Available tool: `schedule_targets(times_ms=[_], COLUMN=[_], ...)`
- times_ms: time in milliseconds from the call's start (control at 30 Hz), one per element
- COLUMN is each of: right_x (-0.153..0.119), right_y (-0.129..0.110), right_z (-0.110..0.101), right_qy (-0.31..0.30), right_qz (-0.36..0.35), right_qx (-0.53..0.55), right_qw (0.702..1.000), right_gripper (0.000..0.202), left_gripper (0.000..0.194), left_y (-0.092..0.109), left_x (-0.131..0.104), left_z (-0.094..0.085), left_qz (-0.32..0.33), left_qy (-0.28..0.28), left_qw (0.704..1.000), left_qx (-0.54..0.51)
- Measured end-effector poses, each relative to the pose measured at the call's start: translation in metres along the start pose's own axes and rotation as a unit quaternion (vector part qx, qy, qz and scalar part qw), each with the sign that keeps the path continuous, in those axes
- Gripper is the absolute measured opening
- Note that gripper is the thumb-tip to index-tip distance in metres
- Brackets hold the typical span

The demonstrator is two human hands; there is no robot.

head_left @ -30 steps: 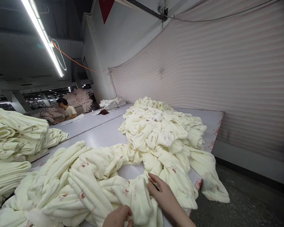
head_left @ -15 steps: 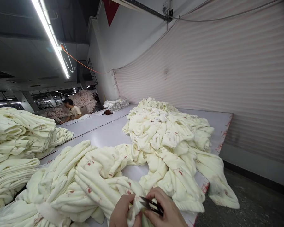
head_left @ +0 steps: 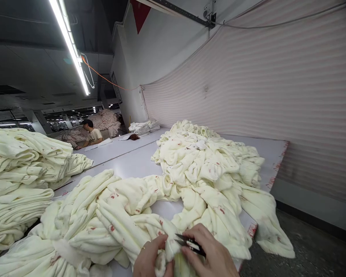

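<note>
From the head camera, a small pair of black thread snips [head_left: 190, 243] lies with its long axis running from lower right to upper left, the pointed tips aimed left toward the left hand. The snips are slim, dark and metallic, with a pale glint along the blades. The right hand [head_left: 210, 256] is curled around their rear end, thumb and fingers closed on the handle. The left hand [head_left: 151, 257] is pinched shut on a fold of cream cloth [head_left: 168, 250], held up at the near edge of the table, just beside the blade tips.

The cloth is thick, soft fleece, pale yellow-white with small red marks, and bunches into rounded rolls. It belongs to a loose heap [head_left: 109, 215] spread across the near part of the smooth grey table [head_left: 132, 163]. A second tangled heap [head_left: 207, 169] lies farther back and spills over the table's right edge. On the left, a stack [head_left: 20, 177] of the same fleece is folded flat. Far off, a person [head_left: 92, 134] sits at another table.
</note>
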State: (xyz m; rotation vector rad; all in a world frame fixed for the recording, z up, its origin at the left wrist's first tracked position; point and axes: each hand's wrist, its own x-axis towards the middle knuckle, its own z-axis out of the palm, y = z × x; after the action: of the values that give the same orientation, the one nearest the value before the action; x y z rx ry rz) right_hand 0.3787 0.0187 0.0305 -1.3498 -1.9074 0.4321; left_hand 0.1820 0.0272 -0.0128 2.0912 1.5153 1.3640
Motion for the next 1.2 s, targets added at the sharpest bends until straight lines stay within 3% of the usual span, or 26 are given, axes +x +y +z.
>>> schedule_targets(times_ms=[100, 233, 333, 500, 667, 867, 1033, 1200], right_x=[-0.004, 0.006, 0.015, 0.007, -0.010, -0.011, -0.015, -0.019], right_y=[0.009, 0.006, -0.004, -0.010, -0.011, -0.018, -0.019, -0.022], right_z=[0.022, 0.045, 0.047, 0.033, 0.026, 0.031, 0.028, 0.035], right_qy=[0.000, 0.071, 0.071, -0.038, -0.074, -0.048, -0.068, -0.045], right_qz=[0.041, 0.062, 0.045, 0.057, 0.008, 0.009, -0.007, 0.011], right_qx=[0.051, 0.016, 0.009, 0.103, 0.155, 0.165, 0.167, 0.163], right_qw=[0.998, 0.995, 0.996, 0.992, 0.985, 0.985, 0.984, 0.986], right_gripper=[0.023, 0.018, 0.014, 0.007, 0.030, 0.027, 0.026, 0.024], left_gripper=[0.035, 0.028, 0.027, 0.034, 0.020, 0.027, 0.034, 0.036], left_y=[0.003, 0.012, 0.010, -0.004, -0.007, -0.020, -0.013, -0.007], left_x=[0.005, 0.019, 0.022, 0.017, 0.017, 0.012, 0.007, 0.001], left_z=[-0.010, -0.030, -0.039, -0.043, -0.044, -0.044, -0.050, -0.048], left_qz=[-0.099, -0.212, -0.281, -0.314, -0.318, -0.311, -0.292, -0.296], left_qy=[-0.095, -0.260, -0.282, -0.263, -0.276, -0.297, -0.285, -0.277], left_qw=[0.987, 0.918, 0.859, 0.801, 0.788, 0.787, 0.798, 0.810], left_qx=[-0.080, -0.213, -0.323, -0.437, -0.450, -0.443, -0.444, -0.423])
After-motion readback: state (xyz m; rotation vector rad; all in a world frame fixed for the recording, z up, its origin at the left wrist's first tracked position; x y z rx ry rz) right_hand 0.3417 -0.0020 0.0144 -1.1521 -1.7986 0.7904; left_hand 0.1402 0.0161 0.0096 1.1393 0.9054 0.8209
